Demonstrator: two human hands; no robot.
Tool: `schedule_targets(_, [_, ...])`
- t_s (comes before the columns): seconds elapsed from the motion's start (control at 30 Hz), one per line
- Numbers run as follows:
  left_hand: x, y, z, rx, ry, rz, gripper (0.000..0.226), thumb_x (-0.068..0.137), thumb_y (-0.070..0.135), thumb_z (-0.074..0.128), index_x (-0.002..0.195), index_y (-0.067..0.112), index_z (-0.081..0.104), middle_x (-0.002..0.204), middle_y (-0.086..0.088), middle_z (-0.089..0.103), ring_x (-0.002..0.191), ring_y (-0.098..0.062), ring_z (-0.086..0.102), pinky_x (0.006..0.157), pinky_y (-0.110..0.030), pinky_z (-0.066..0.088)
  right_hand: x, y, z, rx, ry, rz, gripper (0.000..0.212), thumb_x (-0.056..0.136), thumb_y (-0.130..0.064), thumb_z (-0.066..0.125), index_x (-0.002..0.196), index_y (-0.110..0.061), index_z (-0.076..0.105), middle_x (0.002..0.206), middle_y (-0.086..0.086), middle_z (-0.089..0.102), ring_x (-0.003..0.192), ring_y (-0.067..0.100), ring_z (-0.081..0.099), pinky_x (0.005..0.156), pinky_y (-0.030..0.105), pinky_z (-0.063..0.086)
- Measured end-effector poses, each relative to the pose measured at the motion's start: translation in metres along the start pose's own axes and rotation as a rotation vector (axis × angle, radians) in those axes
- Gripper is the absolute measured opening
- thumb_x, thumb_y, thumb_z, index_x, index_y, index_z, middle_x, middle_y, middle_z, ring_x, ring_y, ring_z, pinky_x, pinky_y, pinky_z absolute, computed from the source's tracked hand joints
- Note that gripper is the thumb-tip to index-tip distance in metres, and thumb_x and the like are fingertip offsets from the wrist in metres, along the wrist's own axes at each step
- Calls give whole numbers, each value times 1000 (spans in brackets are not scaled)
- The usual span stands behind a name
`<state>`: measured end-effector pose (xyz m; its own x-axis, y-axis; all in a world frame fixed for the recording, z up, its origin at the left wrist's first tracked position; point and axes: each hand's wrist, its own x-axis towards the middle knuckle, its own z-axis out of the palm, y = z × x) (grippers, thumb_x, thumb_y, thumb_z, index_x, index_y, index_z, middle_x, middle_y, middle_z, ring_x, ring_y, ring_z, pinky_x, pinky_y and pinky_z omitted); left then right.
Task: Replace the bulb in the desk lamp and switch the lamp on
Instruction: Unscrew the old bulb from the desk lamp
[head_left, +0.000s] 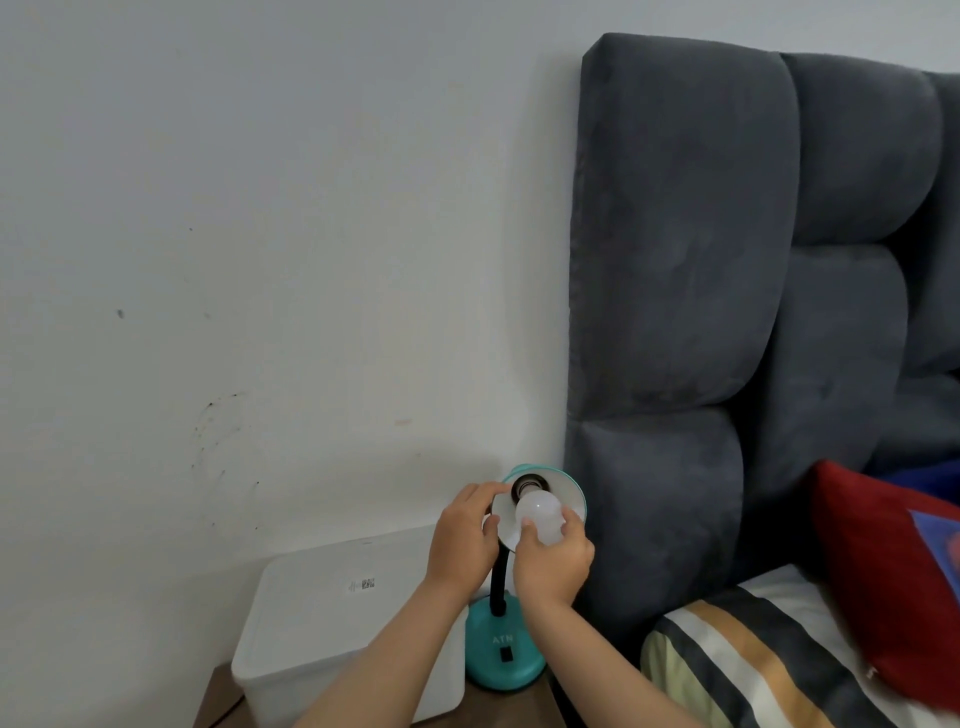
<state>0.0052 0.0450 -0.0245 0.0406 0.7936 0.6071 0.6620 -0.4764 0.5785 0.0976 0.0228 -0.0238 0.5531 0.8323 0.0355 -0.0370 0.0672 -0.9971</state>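
A teal desk lamp stands on a bedside table, its round base (505, 662) carrying a black switch and its black gooseneck rising to a tilted shade (569, 493) with a white inside. A white bulb (539, 519) sits at the dark socket in the shade's middle, its metal screw base partly showing. My right hand (553, 564) grips the bulb from below with curled fingers. My left hand (465, 535) holds the left rim of the shade, fingers over its top edge.
A white lidded plastic box (332, 623) stands left of the lamp on the wooden table (218, 696). A dark grey padded headboard (675, 312) rises right beside the lamp. Striped bedding (753, 660) and a red pillow (872, 571) lie at lower right.
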Motion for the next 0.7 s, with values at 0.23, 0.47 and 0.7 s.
schedule_targets(0.23, [-1, 2, 2, 6, 0, 4, 42, 82, -4, 54, 112, 24, 59, 103, 6, 59, 87, -11, 58, 80, -28, 52, -5, 5, -5, 40, -10, -28, 57, 80, -4, 67, 130, -16, 44, 131, 15, 37, 103, 31, 57, 85, 36, 49])
schedule_targets(0.47, [-2, 1, 1, 12, 6, -10, 41, 82, -4, 53, 111, 25, 59, 105, 4, 61, 87, -12, 59, 79, -29, 53, -1, -4, -1, -11, 9, 8, 50, 83, -15, 65, 128, -6, 45, 129, 19, 48, 109, 33, 53, 87, 36, 45])
schedule_targets(0.7, [-2, 2, 2, 16, 9, -7, 41, 81, -4, 54, 110, 25, 59, 101, 5, 61, 86, -11, 58, 77, -25, 52, -5, 3, -6, -81, -22, -157, 52, 76, 3, 65, 123, -18, 53, 130, 11, 34, 108, 28, 52, 90, 32, 46])
